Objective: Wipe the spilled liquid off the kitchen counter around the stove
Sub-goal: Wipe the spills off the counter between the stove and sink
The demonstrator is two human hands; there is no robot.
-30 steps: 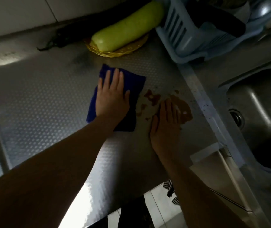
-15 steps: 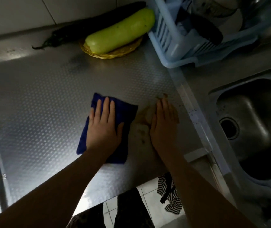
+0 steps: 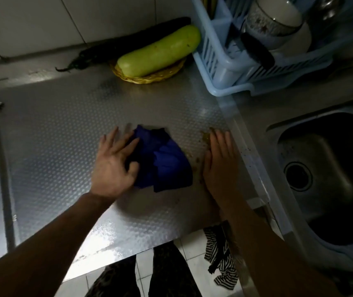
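mid-wipe, cloth bunched beside the last of the spill

dim kitchen, seen from above. embossed metal counter [image 3: 49, 146] runs from the tiled wall to the near edge. sink [image 3: 325, 168] off to the right, past a raised strip.

left hand [image 3: 113, 168]: fingers spread wide, palm down, the thumb side touching the left edge of the blue cloth [image 3: 162, 159]. not gripping it; looks like a loose push or a reach to regather. the cloth is crumpled and partly folded over itself, lying on the counter between the two hands.

right hand [image 3: 218, 166]: flat, fingers together and straight, pressed on the counter just right of the cloth. empty.

spill [image 3: 205, 136]: brownish smear and specks by the right fingertips and along the inner edge of that hand. thin, patchy. hard to tell how much sits under the palm.

back of counter: pale green gourd [image 3: 160, 52] on a woven tray [image 3: 147, 79], dish rack [image 3: 235, 67] to its right. both well apart from the work.

judgement: wiping is under way, not finished. next move calls for flattening the cloth, getting a firm hold, then sweeping right over the residue; the right hand needs to lift clear first, and likely wants wiping too.
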